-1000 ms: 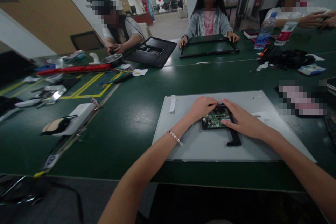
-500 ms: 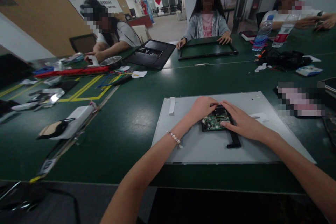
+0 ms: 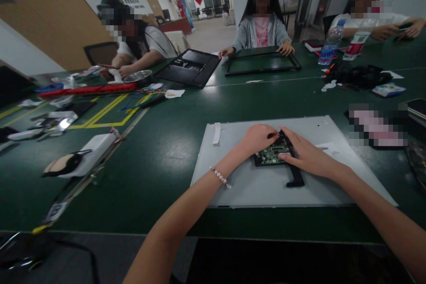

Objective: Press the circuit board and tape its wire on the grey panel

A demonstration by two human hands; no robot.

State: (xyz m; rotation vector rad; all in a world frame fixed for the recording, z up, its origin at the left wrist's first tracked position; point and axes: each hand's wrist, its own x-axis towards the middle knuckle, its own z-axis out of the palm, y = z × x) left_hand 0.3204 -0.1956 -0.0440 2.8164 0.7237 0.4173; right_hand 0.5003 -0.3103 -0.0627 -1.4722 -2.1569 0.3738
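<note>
Item under handling: a green circuit board in a dark surround, lying on a pale panel, right of the panel's middle. A black bar runs along the board's right side, its near end bent left; whether the two are joined cannot be determined.

The left hand is at the board's far left corner, fingers curled and tips close together; whether they grip a small part cannot be told. The right hand has its thumb resting on the board and its fingers stretched to the far end of the bar, well apart from the thumb; firmness of grip is not visible.

Change noted over the last half second: the left fingertips have shifted slightly nearer, and a dark piece now shows where the hands meet. Board, bar and right hand show no clear movement. In my judgement the work remains fine adjustment at the far edge, with the right hand steadying.

Outward, the panel lies on the green tabletop. At the far side, a co-worker's hand has moved left, toward a black laptop shell.
</note>
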